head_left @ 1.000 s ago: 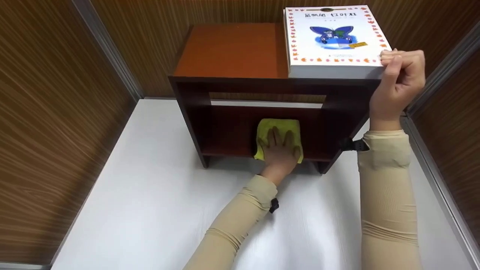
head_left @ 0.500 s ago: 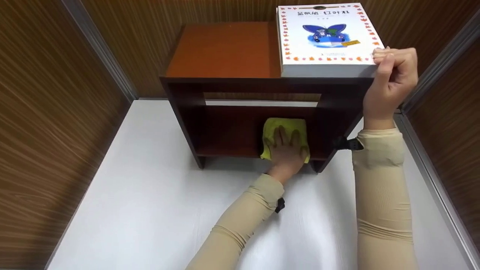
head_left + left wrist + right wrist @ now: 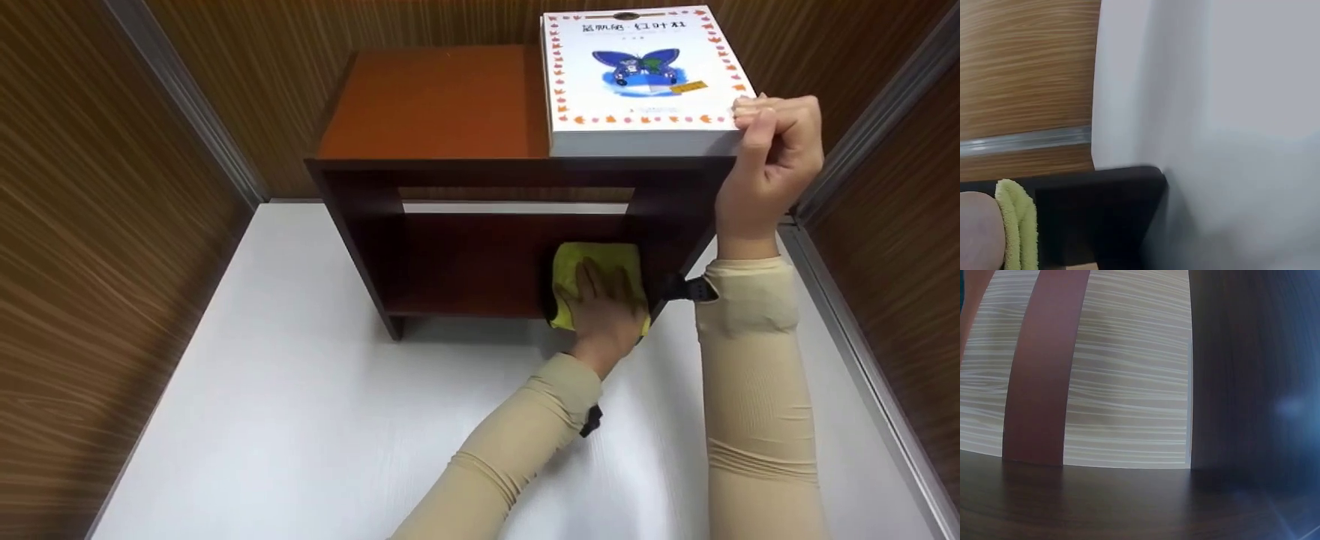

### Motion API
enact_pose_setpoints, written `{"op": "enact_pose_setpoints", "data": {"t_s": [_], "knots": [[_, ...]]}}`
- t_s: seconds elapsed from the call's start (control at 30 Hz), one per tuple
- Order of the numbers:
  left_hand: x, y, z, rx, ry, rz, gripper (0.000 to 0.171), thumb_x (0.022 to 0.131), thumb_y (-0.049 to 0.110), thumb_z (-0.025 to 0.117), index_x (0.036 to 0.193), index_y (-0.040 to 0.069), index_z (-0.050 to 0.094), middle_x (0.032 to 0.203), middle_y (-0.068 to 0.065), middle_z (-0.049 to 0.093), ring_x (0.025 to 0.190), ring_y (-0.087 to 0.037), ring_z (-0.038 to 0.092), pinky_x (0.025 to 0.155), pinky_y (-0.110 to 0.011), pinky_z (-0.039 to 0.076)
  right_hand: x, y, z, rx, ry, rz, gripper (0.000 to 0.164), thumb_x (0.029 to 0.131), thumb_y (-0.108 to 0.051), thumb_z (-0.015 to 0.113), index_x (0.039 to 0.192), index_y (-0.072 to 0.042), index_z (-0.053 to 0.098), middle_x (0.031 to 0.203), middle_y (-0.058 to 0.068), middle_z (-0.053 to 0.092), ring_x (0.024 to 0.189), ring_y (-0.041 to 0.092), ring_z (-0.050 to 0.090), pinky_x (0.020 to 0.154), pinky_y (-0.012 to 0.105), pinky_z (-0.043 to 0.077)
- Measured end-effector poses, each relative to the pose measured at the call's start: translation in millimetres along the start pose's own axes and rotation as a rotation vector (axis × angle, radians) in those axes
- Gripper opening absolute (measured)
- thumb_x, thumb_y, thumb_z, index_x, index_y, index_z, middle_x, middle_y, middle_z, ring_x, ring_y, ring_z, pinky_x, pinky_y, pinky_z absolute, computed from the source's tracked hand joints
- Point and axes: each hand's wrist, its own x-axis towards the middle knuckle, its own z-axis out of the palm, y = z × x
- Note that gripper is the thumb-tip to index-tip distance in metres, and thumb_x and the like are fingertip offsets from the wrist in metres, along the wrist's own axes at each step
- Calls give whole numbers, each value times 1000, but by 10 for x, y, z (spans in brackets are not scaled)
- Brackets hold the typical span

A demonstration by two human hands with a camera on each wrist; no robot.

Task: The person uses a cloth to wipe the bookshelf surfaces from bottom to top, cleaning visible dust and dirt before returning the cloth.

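In the head view my left hand [image 3: 606,319] lies with fingers spread on a folded yellow-green cloth [image 3: 634,262]. It presses the cloth on the lower board of a dark brown wooden shelf [image 3: 472,277], at the right end. Cloth [image 3: 1021,225] and part of the hand [image 3: 979,233] show at the left wrist view's lower left. My right hand [image 3: 780,157] is curled at the shelf's upper right corner, its fingers gripping the near right corner of a thick white book [image 3: 637,112] with a butterfly cover. The right wrist view shows the shelf's dark boards, without the hand.
The book rests on the right part of the shelf's orange-brown top [image 3: 439,101]. Beneath the shelf is a white tabletop [image 3: 300,420]. Wood-grain panels [image 3: 127,225] with metal edging stand behind and on both sides. A dark upright side board closes the shelf's right end.
My left hand has slid the cloth to the right along the lower board, up to the right side board. The right hand keeps its hold at the corner. The head view has shifted slightly.
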Motion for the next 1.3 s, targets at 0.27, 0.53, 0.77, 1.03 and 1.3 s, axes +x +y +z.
{"op": "enact_pose_setpoints", "data": {"t_s": [0.27,0.53,0.77,1.03,1.3], "knots": [[-98,-200,-203,-158,-71,137,67,92,65,14,150,31,10,154,-16,4,140,-33,0,103,-62,14,7,4,-31,7,-26,-10,20,80,7,45,63,12,54,70,4,54,74,22,57,78,33,46],[-299,-383,-70,-21,-106,302,68,85,74,22,147,46,10,156,-7,-2,140,-34,-6,107,-57,12,9,13,-18,30,-36,-1,20,80,8,45,63,12,54,70,5,54,74,23,56,80,35,46],[-128,-353,-98,-66,-91,286,62,89,69,15,146,46,13,156,-9,2,140,-35,-5,105,-59,14,11,-14,-19,33,-21,16,20,80,9,45,63,12,54,70,6,54,75,24,57,80,34,45],[154,-373,-134,-75,-86,276,62,91,66,14,148,43,9,156,-11,-1,140,-35,-8,105,-61,11,21,1,-31,35,-16,21,20,80,8,44,63,11,54,69,6,53,75,25,57,80,34,46],[389,-413,-146,-109,-40,268,60,93,64,19,148,40,15,155,-14,4,139,-38,-2,103,-63,14,2,3,-34,30,-28,16,19,80,9,44,63,11,54,71,6,54,76,24,56,80,34,45]]}}
